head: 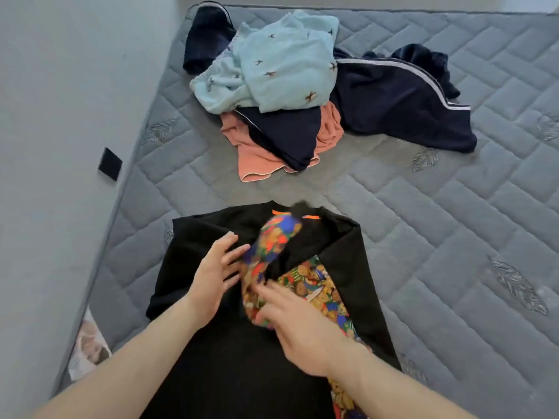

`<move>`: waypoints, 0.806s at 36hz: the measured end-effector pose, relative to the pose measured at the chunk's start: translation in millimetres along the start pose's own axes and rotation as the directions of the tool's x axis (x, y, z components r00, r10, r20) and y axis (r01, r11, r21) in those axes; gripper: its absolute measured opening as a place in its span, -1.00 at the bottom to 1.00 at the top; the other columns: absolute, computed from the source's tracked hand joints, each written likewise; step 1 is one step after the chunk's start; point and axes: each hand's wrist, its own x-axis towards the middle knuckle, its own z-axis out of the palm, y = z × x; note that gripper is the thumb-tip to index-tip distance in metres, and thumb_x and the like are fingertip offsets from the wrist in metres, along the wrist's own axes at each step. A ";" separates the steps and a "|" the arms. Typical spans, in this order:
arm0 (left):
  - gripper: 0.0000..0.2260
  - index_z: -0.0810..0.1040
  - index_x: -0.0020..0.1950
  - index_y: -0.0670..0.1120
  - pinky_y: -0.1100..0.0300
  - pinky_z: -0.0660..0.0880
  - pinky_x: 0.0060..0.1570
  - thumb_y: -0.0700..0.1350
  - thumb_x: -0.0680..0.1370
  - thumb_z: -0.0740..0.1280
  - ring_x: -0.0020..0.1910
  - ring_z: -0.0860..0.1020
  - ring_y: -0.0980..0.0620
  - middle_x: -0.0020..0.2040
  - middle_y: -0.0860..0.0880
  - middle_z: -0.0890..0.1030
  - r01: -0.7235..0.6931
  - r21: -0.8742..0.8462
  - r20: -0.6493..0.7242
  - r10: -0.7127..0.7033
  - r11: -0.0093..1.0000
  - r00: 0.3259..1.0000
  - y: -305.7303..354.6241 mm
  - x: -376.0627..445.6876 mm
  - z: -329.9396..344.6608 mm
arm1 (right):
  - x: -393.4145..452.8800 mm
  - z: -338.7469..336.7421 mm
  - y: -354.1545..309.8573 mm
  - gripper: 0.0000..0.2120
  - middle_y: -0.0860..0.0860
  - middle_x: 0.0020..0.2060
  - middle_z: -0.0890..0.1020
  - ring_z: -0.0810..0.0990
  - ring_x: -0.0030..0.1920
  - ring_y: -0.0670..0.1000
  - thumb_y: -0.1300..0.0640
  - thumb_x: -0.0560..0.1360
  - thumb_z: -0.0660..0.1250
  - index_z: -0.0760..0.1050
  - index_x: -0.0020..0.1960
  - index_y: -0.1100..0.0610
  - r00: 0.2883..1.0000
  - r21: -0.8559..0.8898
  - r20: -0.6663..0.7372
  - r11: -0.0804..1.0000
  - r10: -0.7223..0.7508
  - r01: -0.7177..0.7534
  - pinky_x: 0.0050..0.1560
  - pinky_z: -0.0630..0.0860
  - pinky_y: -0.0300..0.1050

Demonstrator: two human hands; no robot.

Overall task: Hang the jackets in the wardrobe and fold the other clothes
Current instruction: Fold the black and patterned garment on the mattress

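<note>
A black garment (pixel 211 352) with bright multicoloured print panels (pixel 311 285) lies spread on the grey mattress (pixel 438 237) just in front of me. A printed sleeve (pixel 272 240) is folded across its chest. My left hand (pixel 214 279) rests on the black fabric with fingers spread, touching the sleeve's left edge. My right hand (pixel 290 322), blurred, lies flat on the printed panel with straight fingers. Further back sits a pile: a light blue patterned garment (pixel 278 62), a salmon-pink one (pixel 257 155) and a navy jacket with white stripes (pixel 402 101).
A grey wall (pixel 60 146) runs along the mattress's left edge, with a small black square (pixel 109 164) fixed to it. A crumpled pale item (pixel 87 346) lies in the gap by the wall. Bare mattress extends to the right.
</note>
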 end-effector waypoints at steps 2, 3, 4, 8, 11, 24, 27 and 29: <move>-0.44 0.61 0.28 0.12 0.14 0.60 0.04 0.36 0.37 0.37 0.10 0.69 0.04 0.14 0.04 0.71 -0.002 0.094 0.016 0.000 0.996 1.000 -3.0 -0.1 -4.0 | 0.0 20.5 -3.7 -0.65 -0.09 0.66 -0.02 -0.17 0.64 -0.04 0.27 0.61 0.22 0.49 0.34 0.02 0.991 -0.013 0.124 0.999 0.047 -0.046 0.63 -0.07 -0.05; -0.35 0.56 0.33 0.06 0.13 0.62 0.02 0.35 0.33 0.45 0.06 0.70 0.04 0.13 0.00 0.71 0.005 0.152 -0.006 -0.004 0.988 1.000 -7.1 1.1 -5.3 | -2.2 28.3 -4.1 -0.66 -0.11 0.66 -0.05 -0.19 0.64 -0.04 0.23 0.63 0.23 0.47 0.36 0.00 0.985 0.002 0.142 0.995 0.097 -0.098 0.63 -0.05 -0.05; -0.28 0.48 0.36 0.03 0.12 0.63 0.01 0.31 0.30 0.53 0.04 0.71 0.06 0.13 0.00 0.70 0.022 0.212 -0.047 -0.012 0.977 0.999 -11.8 2.4 -6.4 | -5.3 34.9 -3.8 -0.67 -0.12 0.65 -0.06 -0.18 0.64 -0.04 0.20 0.63 0.24 0.45 0.37 -0.02 0.978 0.020 0.142 0.988 0.150 -0.154 0.63 -0.02 -0.06; -0.50 0.43 0.28 0.09 0.10 0.60 0.10 0.12 0.44 0.56 0.07 0.64 0.13 0.07 0.15 0.62 -0.006 0.647 -0.155 0.139 0.763 0.978 -28.4 9.1 -7.8 | -21.0 45.1 4.4 -0.69 -0.22 0.62 0.04 0.09 0.61 -0.09 0.13 0.61 0.29 0.43 0.30 -0.14 0.949 0.089 0.054 0.946 0.309 -0.313 0.53 0.20 -0.20; -0.86 0.60 0.15 0.03 0.00 0.63 0.07 0.00 0.61 0.39 0.02 0.64 0.12 0.00 0.11 0.67 -0.141 0.661 -0.158 0.320 0.737 0.934 -28.2 10.6 -5.3 | -38.2 41.4 17.1 -0.68 -0.32 0.52 0.15 0.20 0.50 -0.23 0.11 0.59 0.32 0.43 0.27 -0.21 0.907 0.145 -0.097 0.907 0.410 -0.395 0.45 0.23 -0.32; -0.64 0.49 0.30 0.00 0.07 0.52 0.09 0.08 0.57 0.42 0.18 0.59 -0.03 0.16 0.04 0.58 0.110 0.611 -0.401 0.187 0.784 0.897 -25.1 34.8 -75.7 | -115.8 54.4 63.8 -0.59 -0.23 0.27 0.37 0.42 0.27 -0.17 -0.19 0.51 0.43 0.45 0.31 -0.18 0.703 0.136 -0.161 0.721 0.693 -0.679 0.25 0.45 -0.22; -0.56 0.42 0.39 -0.05 0.09 0.47 0.01 0.04 0.57 0.44 0.10 0.55 0.00 0.20 0.00 0.56 0.163 0.626 -0.502 0.233 0.763 0.833 -48.6 23.6 -98.1 | -118.9 75.2 57.2 -0.49 -0.16 0.31 0.38 0.43 0.28 -0.10 -0.15 0.51 0.45 0.40 0.40 -0.14 0.645 0.166 -0.159 0.664 0.748 -0.729 0.26 0.50 -0.12; -0.65 0.43 0.29 -0.01 0.10 0.47 -0.03 0.00 0.57 0.43 -0.01 0.56 0.05 0.18 -0.02 0.54 0.126 0.584 -0.569 0.294 0.802 0.768 -65.4 6.1 -111.4 | -116.3 86.4 50.0 -0.44 -0.11 0.34 0.39 0.42 0.29 -0.06 -0.11 0.52 0.44 0.37 0.46 -0.11 0.585 0.229 -0.191 0.615 0.788 -0.754 0.27 0.50 -0.08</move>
